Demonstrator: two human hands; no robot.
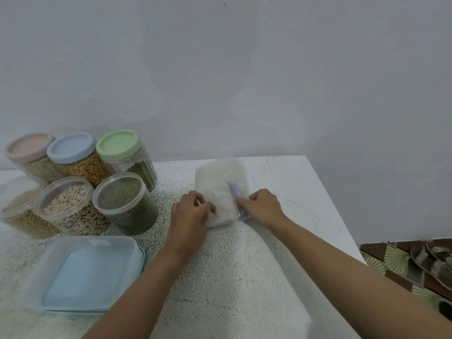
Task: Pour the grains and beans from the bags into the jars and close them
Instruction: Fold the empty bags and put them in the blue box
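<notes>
A clear zip bag (220, 189) full of white grains lies on the speckled table (232, 265). My left hand (189, 216) grips the bag's left side with curled fingers. My right hand (264, 207) pinches the purple zip strip (236, 199) at the bag's right end. At the left stand several round jars: three at the back with lids, pink (29, 146), blue (71, 148) and green (118, 144). Three jars in front have no lids: green beans (122, 199), pale split beans (64, 204) and tan grains (17, 209).
A rectangular plastic box with a blue lid (85, 275) sits at the front left. The table ends at the right (342, 228), with a patterned floor and cloth (415, 265) beyond. A plain wall stands behind.
</notes>
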